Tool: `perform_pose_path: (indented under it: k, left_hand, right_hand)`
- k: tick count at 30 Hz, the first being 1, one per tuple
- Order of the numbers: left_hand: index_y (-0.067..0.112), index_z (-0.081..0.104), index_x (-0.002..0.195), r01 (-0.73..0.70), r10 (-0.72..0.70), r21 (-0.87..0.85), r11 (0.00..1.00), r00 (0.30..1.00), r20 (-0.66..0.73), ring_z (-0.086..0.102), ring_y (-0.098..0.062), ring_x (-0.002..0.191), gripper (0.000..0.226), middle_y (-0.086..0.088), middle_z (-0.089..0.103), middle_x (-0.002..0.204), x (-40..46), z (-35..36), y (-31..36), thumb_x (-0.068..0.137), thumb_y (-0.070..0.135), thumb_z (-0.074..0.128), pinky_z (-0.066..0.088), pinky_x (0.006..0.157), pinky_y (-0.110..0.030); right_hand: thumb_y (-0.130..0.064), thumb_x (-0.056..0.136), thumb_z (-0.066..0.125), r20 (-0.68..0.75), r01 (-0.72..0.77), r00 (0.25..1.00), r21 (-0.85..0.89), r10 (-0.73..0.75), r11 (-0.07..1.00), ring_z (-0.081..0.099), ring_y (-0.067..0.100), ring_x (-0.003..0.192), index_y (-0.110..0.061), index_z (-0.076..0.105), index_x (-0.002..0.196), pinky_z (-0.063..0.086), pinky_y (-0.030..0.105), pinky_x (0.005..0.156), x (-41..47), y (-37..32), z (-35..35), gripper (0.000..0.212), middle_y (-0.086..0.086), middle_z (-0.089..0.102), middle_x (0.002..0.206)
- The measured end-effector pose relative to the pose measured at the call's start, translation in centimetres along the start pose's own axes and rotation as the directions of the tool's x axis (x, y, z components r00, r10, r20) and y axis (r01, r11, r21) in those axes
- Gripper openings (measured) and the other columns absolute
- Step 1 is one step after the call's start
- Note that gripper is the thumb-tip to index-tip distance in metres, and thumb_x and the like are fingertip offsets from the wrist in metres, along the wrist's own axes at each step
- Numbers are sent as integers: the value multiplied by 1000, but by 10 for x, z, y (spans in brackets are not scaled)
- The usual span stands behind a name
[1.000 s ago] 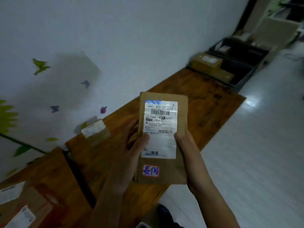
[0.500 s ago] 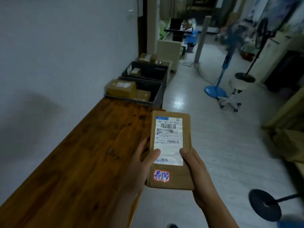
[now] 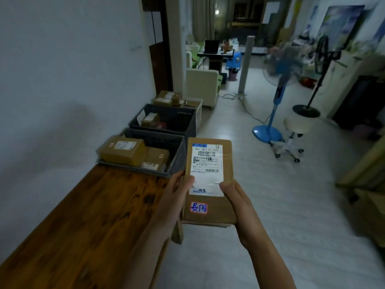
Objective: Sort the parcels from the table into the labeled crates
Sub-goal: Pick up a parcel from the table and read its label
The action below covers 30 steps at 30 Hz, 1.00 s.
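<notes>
A flat brown cardboard parcel [image 3: 209, 213] with a white shipping label and a small red-edged sticker with blue handwriting is held face up in front of me. My left hand [image 3: 175, 197] grips its left edge, thumb on the label. My right hand [image 3: 239, 205] grips its right edge, thumb on the label too. Ahead on the floor past the wooden table [image 3: 83, 215] stands a dark crate [image 3: 177, 155] holding brown boxes [image 3: 123, 151]. A second dark crate [image 3: 183, 119] with small parcels sits behind it.
A white wall runs along the left. Beyond the crates are a pale low table [image 3: 195, 103] with boxes and a cream armchair [image 3: 202, 86]. A blue standing fan [image 3: 277, 105], a wheeled stool [image 3: 295, 130] and a black stand base [image 3: 306, 110] occupy the floor on the right.
My view has swung right along the table toward the crates and come closer to them. Both hands keep the same grip on the parcel.
</notes>
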<state>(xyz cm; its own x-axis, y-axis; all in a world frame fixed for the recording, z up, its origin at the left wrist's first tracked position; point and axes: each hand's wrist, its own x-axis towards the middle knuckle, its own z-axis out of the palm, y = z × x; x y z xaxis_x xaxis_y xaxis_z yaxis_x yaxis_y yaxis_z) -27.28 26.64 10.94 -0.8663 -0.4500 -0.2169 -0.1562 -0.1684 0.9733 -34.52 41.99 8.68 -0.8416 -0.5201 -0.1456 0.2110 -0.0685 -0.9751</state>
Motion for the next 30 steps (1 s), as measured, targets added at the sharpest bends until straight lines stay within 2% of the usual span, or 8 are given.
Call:
perform_pose_path:
  k: [5,10,19,25,28,30]
  left_hand:
    - [30,54,127,29,-32,-73,997,998,-45,76,-24,84,40,-1,77,99,123,-2,4,90,37,66,62,67,-35]
    - [34,56,124,22,-33,-127,992,996,-83,76,-18,79,30,5,77,91,258,-8,15,95,32,63,58,59,-25]
    - [28,56,125,44,-78,-216,975,986,-150,76,-19,82,30,-7,73,108,467,-15,60,96,25,63,57,60,-24]
    - [28,49,136,55,-128,-266,962,956,-266,75,-23,91,38,-4,73,114,603,-11,54,99,26,59,61,71,-34]
    - [30,50,136,22,-143,-323,946,924,-355,75,-25,92,37,-5,74,113,669,-2,58,100,26,58,61,69,-32]
    - [34,49,137,19,-157,-325,946,900,-406,75,-23,91,39,-3,73,114,705,2,63,100,29,58,61,71,-32]
  right_hand:
    - [-49,96,53,31,-24,999,-46,25,999,72,21,107,-37,59,135,57,46,97,125,1,-8,42,-4,73,121]
    - [-55,96,56,81,-52,995,-61,57,997,70,25,113,-34,57,139,53,51,102,265,-9,-6,48,1,71,126]
    - [-57,88,56,142,-113,982,-105,127,988,70,28,112,-31,56,140,52,53,102,489,-47,-11,59,4,72,125]
    - [-60,85,61,215,-171,955,-168,206,971,72,25,107,-32,55,138,55,52,98,653,-36,-26,60,1,73,123]
    - [-58,83,62,289,-215,918,-210,271,954,73,27,105,-28,53,140,56,53,97,742,-32,-33,65,4,73,122]
    - [-56,80,59,341,-226,890,-249,304,942,74,26,101,-28,51,141,59,49,91,791,-34,-33,68,4,74,119]
